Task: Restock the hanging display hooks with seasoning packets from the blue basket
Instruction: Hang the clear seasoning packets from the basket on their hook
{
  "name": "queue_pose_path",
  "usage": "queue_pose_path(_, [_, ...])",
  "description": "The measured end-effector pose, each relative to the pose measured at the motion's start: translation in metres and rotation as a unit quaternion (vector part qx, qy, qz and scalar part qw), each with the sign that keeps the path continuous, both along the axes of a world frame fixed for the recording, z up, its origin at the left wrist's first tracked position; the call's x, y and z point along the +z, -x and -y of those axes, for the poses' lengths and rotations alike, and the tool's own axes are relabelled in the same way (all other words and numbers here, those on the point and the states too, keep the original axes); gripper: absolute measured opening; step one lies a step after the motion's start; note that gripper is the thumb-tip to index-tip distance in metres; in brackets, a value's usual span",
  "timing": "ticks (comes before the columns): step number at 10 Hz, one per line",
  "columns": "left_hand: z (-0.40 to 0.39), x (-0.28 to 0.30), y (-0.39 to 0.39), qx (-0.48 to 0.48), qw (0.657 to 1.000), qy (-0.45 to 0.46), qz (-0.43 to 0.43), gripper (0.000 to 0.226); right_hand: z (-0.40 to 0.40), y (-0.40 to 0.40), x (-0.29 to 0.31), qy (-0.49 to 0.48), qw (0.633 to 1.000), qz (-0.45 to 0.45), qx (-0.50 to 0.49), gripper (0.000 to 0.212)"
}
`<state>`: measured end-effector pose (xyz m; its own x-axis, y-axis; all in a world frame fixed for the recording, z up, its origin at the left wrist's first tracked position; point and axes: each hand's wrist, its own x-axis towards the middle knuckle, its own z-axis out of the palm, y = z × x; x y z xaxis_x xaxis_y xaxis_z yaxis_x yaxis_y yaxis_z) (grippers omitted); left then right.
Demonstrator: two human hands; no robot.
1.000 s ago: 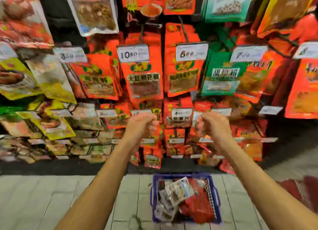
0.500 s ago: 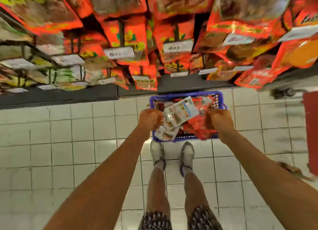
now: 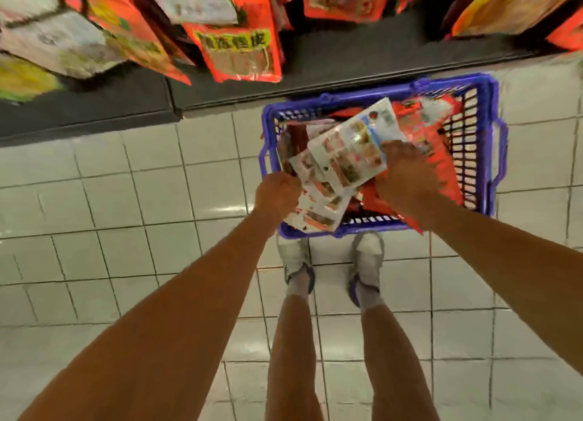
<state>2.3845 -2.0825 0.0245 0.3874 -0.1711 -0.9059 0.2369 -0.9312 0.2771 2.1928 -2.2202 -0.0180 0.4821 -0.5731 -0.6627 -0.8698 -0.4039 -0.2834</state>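
Note:
The blue basket [image 3: 492, 111] stands on the tiled floor in front of my shoes, filled with white seasoning packets [image 3: 347, 149] and red seasoning packets [image 3: 441, 130]. My left hand [image 3: 277, 193] is curled into a fist at the basket's left rim, right beside the white packets, with nothing seen in it. My right hand [image 3: 407, 174] is down among the packets, its fingers bent over the red ones beside the top white packet. Its fingertips are hidden, so a grip does not show. The hanging display [image 3: 239, 42] with orange packets fills the top edge.
A dark shelf base [image 3: 347, 58] runs along the floor just behind the basket. My two legs and grey shoes [image 3: 366, 263] stand right behind the basket. Pale floor tiles [image 3: 126, 200] spread to the left and right.
My view dropped from the display hooks to the floor. Both hands came down from the hooks to the basket, and the right hand has sunk in among the packets.

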Motion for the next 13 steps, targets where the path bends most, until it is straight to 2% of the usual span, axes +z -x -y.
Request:
queue_pose_path(1, [-0.008,-0.02,0.003,0.013,1.0,0.0,0.009,0.014,0.006,-0.012,-0.044,0.09,0.974,-0.057,0.201,0.107])
queue_pose_path(2, [-0.015,-0.034,0.012,-0.014,1.0,0.015,0.001,0.016,0.004,-0.009,-0.068,0.087,0.966,-0.051,0.237,0.11])
queue_pose_path(3, [-0.021,-0.037,0.023,-0.027,0.998,0.049,0.006,0.017,-0.005,-0.004,-0.065,0.064,0.981,0.014,0.185,0.082])
queue_pose_path(4, [-0.025,-0.038,0.028,-0.068,0.992,0.068,0.085,0.019,-0.013,0.008,-0.047,0.077,0.975,0.16,0.135,0.048])
queue_pose_path(5, [-0.033,-0.042,0.025,-0.048,0.981,0.04,0.183,0.01,-0.012,0.023,-0.029,0.105,0.961,0.242,0.08,0.039])
queue_pose_path(6, [-0.04,-0.046,0.017,-0.035,0.969,0.028,0.242,0.017,-0.005,0.042,-0.017,0.116,0.963,0.241,0.028,0.036])
queue_pose_path(7, [-0.039,-0.053,0.019,-0.125,0.956,0.078,0.255,0.015,0.004,0.055,-0.018,0.12,0.965,0.233,-0.023,0.034])
queue_pose_path(8, [-0.03,-0.065,0.033,-0.167,0.954,0.112,0.221,0.013,0.008,0.063,-0.023,0.141,0.964,0.222,-0.038,0.029])
queue_pose_path(9, [-0.011,-0.077,0.048,-0.116,0.975,0.086,0.169,0.021,0.01,0.07,-0.029,0.127,0.97,0.203,-0.054,0.033])
queue_pose_path(10, [0.013,-0.091,0.056,0.094,0.994,0.029,0.039,0.015,0.012,0.073,-0.036,0.117,0.973,0.191,-0.055,0.035])
queue_pose_path(11, [0.033,-0.091,0.056,0.263,0.963,0.013,-0.049,0.018,0.014,0.072,-0.038,0.109,0.974,0.192,-0.053,0.038])
queue_pose_path(12, [0.038,-0.084,0.058,0.25,0.968,0.007,-0.025,0.015,0.012,0.069,-0.034,0.108,0.969,0.215,-0.057,0.037])
queue_pose_path(13, [0.03,-0.055,0.066,0.135,0.989,0.061,0.019,0.004,0.008,0.06,-0.023,0.108,0.963,0.241,-0.056,0.036])
